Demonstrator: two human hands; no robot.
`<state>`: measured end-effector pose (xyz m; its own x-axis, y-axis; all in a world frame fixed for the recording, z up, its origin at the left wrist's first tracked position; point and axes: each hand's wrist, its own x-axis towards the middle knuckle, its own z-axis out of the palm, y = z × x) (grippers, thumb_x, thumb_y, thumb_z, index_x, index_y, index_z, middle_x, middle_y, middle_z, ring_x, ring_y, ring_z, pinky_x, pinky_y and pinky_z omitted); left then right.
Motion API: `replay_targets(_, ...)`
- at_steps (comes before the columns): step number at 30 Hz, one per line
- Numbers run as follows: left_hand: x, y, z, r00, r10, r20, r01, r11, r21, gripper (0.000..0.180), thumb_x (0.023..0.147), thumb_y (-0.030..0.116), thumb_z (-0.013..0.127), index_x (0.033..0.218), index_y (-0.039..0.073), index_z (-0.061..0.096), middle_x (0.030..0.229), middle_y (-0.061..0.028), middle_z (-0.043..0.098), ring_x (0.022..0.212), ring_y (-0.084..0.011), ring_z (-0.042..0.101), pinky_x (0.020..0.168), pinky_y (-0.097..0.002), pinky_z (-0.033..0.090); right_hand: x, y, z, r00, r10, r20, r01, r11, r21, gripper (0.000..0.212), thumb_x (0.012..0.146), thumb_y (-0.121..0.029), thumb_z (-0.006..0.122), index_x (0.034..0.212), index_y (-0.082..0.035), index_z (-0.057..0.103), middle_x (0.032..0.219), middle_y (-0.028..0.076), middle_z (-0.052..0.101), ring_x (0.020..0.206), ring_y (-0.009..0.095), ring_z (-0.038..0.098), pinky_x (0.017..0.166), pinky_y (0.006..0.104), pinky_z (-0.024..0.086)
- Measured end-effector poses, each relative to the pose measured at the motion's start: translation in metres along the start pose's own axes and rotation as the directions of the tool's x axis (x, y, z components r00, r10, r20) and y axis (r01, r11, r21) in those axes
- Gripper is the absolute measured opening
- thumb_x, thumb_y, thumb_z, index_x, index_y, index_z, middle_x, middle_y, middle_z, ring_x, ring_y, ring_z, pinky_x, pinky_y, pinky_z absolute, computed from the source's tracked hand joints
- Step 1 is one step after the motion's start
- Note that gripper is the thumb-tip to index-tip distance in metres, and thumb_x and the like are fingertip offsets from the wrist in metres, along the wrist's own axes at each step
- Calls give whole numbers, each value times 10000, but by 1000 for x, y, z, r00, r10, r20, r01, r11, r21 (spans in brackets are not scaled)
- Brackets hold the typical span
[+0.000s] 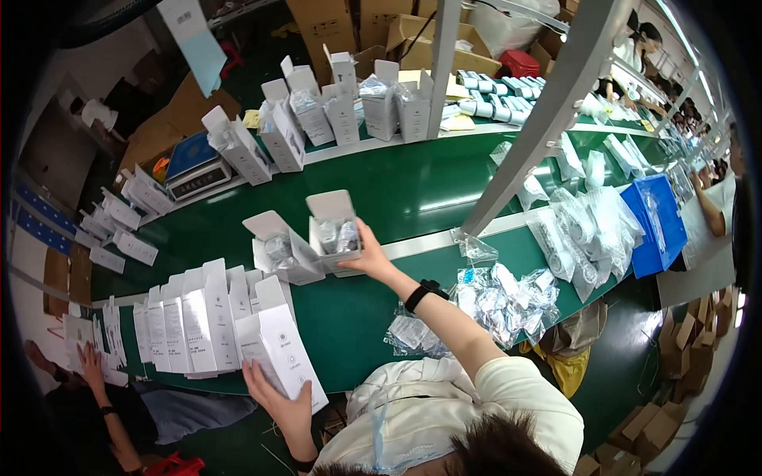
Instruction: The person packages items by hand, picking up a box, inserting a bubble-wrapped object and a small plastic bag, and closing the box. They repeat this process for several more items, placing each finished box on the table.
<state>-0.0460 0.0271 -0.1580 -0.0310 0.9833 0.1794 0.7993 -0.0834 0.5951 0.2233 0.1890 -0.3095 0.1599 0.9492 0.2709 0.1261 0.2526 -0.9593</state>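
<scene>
My left hand [279, 403] is wrapped round the lower part of a white carton [278, 337], which leans tilted at the near edge of the green bench. Its top flap stands up. With my right hand [370, 255] I grip the right side of an open white box [337, 258], whose lid flap is raised. Clear-wrapped parts [339, 234] fill that box. Touching it on the left is a second open box [290, 258], also with a wrapped item inside. A black band [423, 294] circles my right wrist.
Upright white cartons [190, 321] stand in a row at left. Small plastic packets [508, 297] are heaped at right, near bubble-wrapped pieces [583, 234] and a blue bin [655, 226]. A metal post [548, 119] slants over the bench. Another person's hand [91, 366] is at far left.
</scene>
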Motion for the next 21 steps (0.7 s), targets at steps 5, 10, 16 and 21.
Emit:
replay_targets(5, -9, 17, 23, 940, 261, -220, -289, 951, -111, 993, 533, 53, 736, 1342, 60, 160, 1378, -236, 157, 1255, -430, 168, 984, -532, 186, -7, -19, -14, 996, -84, -26, 70, 936, -346, 1041, 619, -198, 763, 1388, -96, 69, 1334, 145, 285, 1245, 264, 287, 1013, 389, 260)
replay_targets(10, 5, 61, 96, 906, 422, 21, -411, 892, -190, 995, 568, 214, 782, 1329, 39, 167, 1351, -234, 174, 1208, -410, 246, 981, -514, 211, -112, -89, -45, 998, 42, 37, -56, 747, 662, 1119, 627, -404, 733, 1392, -93, -22, 1392, 129, 192, 1287, 252, 202, 1032, 382, 208)
replay_targets(16, 47, 128, 145, 622, 665, 414, 30, 508, -861, 962, 588, 266, 796, 1318, 32, 214, 1290, -156, 300, 1132, -284, 388, 939, -387, 337, -168, -104, -112, 973, 228, -30, -181, 839, 512, 1038, 634, -417, 723, 1371, -74, 78, 1377, 84, 217, 1260, 197, 247, 1020, 354, 233)
replay_targets(21, 70, 111, 154, 655, 680, 328, -260, 611, -748, 867, 594, 268, 795, 1271, 62, 295, 1262, -111, 324, 1137, -247, 387, 948, -355, 331, -114, -76, -255, 839, -137, -527, -278, 724, -631, 372, 763, -175, 602, 1072, 12, 514, 1070, 136, 535, 1041, 266, 471, 898, 346, 359)
